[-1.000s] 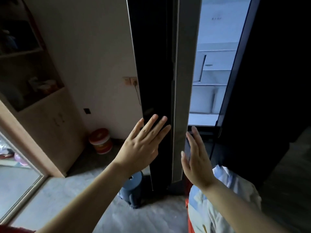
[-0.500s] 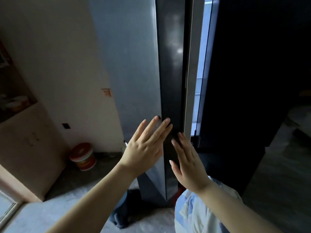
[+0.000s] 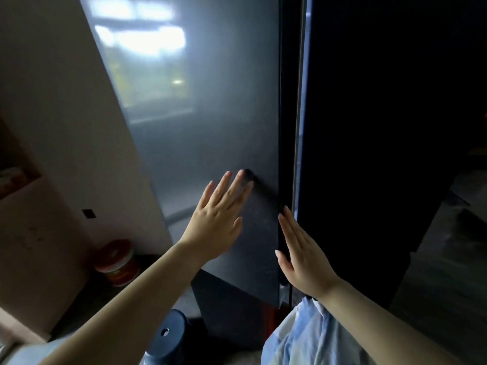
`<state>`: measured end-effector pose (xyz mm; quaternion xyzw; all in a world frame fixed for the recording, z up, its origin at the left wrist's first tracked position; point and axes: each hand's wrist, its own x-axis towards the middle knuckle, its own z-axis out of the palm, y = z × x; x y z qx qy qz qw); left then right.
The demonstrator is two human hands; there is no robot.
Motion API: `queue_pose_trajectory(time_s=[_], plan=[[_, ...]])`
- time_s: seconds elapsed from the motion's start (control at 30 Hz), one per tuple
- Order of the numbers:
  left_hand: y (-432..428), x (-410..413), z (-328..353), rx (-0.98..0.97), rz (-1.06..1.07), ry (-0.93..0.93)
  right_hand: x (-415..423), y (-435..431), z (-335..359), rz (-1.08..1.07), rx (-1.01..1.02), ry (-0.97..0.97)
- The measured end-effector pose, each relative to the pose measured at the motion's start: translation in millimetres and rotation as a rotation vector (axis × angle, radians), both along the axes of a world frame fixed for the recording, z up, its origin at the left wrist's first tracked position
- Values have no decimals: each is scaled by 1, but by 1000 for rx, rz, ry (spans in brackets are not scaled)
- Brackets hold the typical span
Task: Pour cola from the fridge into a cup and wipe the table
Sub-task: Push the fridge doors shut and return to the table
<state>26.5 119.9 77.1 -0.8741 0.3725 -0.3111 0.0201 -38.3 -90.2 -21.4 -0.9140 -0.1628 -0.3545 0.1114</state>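
Cola is not in view; it is presumably inside the fridge [image 3: 210, 127], whose left door [image 3: 224, 106] stands almost shut, a thin lit gap [image 3: 299, 127] showing at its right edge. Left hand [image 3: 213, 227] lies flat and open on the door face, holding nothing; right hand [image 3: 303, 256] is open too, fingers [image 3: 286, 222] at the door's edge. The door looks stiff, heavy and smooth, so that edge seems the best place to take hold.

- Two hands: the left hand [image 3: 214, 222] and the right hand [image 3: 303, 255], both flat and spread.
- Two fridge doors: grey left door [image 3: 210, 114], dark right door [image 3: 382, 127].
- One red-lidded bucket [image 3: 117, 262].
- One blue stool [image 3: 167, 335].
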Motion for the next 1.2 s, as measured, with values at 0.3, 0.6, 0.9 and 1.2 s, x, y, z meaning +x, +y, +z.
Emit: queue_pose_trajectory(time_s=[0.3,0.6,0.9,1.2], plan=[[-34,54,2,24,139,16,62,-12,25,-206,-370,-128],[-54,82,-12,-7,169,-12,93,-20,18,-292,-363,-97],[-95,122,-7,-23,237,111,149,-50,36,-321,-372,39],[-102,132,-16,-54,263,55,155,-49,37,-301,-341,110]])
